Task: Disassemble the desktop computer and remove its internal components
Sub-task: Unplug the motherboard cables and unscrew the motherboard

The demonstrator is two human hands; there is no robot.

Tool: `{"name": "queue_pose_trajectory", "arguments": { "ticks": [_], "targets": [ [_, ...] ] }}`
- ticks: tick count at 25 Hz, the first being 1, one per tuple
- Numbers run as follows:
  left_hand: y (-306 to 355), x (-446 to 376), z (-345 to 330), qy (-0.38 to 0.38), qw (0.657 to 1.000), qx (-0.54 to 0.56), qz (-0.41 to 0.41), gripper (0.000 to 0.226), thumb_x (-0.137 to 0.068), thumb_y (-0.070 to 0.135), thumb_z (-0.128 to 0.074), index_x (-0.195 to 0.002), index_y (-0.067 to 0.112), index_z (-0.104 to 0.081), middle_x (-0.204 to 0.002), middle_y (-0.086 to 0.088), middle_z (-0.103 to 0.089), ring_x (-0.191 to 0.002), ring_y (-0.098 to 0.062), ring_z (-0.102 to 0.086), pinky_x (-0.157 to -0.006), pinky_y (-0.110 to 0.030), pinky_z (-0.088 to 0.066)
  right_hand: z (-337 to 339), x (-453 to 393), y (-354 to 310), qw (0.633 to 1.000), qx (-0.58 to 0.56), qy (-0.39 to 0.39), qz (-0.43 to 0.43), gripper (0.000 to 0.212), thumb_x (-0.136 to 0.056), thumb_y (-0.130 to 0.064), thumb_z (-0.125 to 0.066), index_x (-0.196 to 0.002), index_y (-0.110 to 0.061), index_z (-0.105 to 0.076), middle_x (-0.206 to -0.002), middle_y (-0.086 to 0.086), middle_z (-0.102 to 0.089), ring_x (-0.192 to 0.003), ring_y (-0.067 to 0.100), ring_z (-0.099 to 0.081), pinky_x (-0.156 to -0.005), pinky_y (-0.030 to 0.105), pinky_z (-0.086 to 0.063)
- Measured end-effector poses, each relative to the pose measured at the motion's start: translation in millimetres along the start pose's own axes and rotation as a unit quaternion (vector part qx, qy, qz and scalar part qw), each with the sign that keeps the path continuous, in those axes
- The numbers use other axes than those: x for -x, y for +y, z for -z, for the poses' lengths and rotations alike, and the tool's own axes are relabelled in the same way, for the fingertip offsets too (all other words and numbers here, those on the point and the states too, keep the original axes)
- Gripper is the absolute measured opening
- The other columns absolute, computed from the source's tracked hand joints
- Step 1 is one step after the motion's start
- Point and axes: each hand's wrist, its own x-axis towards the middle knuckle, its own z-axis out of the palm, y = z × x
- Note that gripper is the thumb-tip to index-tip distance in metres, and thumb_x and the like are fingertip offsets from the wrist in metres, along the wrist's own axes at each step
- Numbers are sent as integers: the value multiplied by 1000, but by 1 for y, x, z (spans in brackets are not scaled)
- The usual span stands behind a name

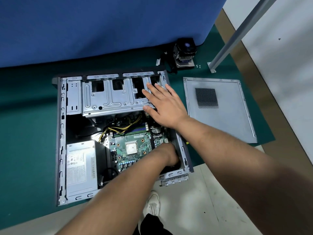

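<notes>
An open desktop case (59, 133) lies on its side on a green mat. Inside are a green motherboard (144, 141) with a bare CPU (131, 148), a silver power supply (81, 165) and yellow-black cables (122, 128). My right hand (166, 102) rests flat, fingers spread, on the right end of the metal drive cage (108, 97). My left hand (170, 154) reaches down into the case's near right corner beside a black part (174, 166). Its fingers are hidden.
The removed side panel (220, 112) lies on the mat to the right of the case. A CPU cooler with fan (185, 53) and small screws (198, 66) sit behind it by a blue partition (101, 28). A metal post (237, 34) stands at the right. A white shoe (153, 204) is below.
</notes>
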Motion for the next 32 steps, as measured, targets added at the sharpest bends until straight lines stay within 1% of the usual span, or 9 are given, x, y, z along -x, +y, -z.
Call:
{"name": "queue_pose_trajectory", "arguments": {
  "ticks": [1,3,6,8,12,20,25,28,32],
  "targets": [
    [3,-4,-4,2,1000,12,24,33,-95,18,-58,-126,5,-64,-114,-12,-66,-100,-28,-64,-77,-28,-47,0,0,0,1000,-2,3,0,66,-103,-63,-20,-162,-32,-22,-171,-6,-12,-157,17,-11,-127,44,-1],
    [7,-11,-9,10,998,29,58,32,-94,11,-57,-125,7,-63,-118,-11,-66,-101,-27,-64,-78,-28,-48,-2,-1,0,1000,-4,6,-1,66,-103,-64,-19,-162,-33,-23,-171,-6,-13,-157,18,-13,-127,44,-1],
    [8,-16,-13,31,995,44,86,33,-93,4,-56,-125,6,-63,-128,-14,-65,-116,-28,-65,-90,-32,-51,-2,-1,2,1000,-4,11,0,67,-102,-64,-19,-161,-33,-24,-171,-6,-13,-156,18,-15,-127,45,-2],
    [7,-17,-16,47,993,49,96,34,-93,1,-54,-126,5,-62,-131,-15,-64,-119,-29,-64,-94,-33,-51,-2,-1,2,1000,-4,13,0,67,-102,-65,-19,-161,-33,-25,-171,-6,-13,-156,18,-16,-126,45,-3],
    [6,-18,-18,68,992,50,93,35,-93,-5,-50,-125,2,-62,-129,-17,-64,-118,-31,-64,-96,-35,-51,-3,-1,2,1000,-6,16,-1,68,-101,-65,-19,-161,-33,-26,-171,-6,-13,-156,18,-17,-127,45,-2],
    [8,-13,-16,91,993,26,73,33,-89,-9,-53,-118,4,-63,-119,-16,-64,-110,-32,-66,-85,-36,-53,-3,-1,2,1000,-12,22,-2,68,-101,-66,-21,-160,-33,-28,-170,-6,-15,-155,19,-20,-127,44,-1],
    [3,-12,-14,88,994,35,63,27,-91,-3,-56,-116,4,-62,-120,-16,-65,-108,-31,-66,-84,-33,-50,-3,-2,1,1000,-15,21,-5,68,-101,-66,-22,-160,-33,-28,-170,-7,-15,-155,18,-19,-127,44,0],
    [3,-12,-14,95,993,40,63,25,-91,2,-57,-115,4,-64,-120,-17,-66,-110,-32,-66,-86,-32,-50,-3,-2,1,1000,-14,21,-5,67,-101,-65,-23,-159,-33,-29,-170,-7,-16,-155,18,-19,-127,44,-1],
    [7,-9,-15,107,991,43,72,30,-90,-6,-54,-117,3,-63,-119,-15,-65,-108,-31,-66,-81,-31,-49,-2,-1,2,1000,-14,23,-6,66,-101,-65,-26,-159,-33,-30,-170,-6,-17,-155,18,-20,-126,44,-2]
  ]
}}
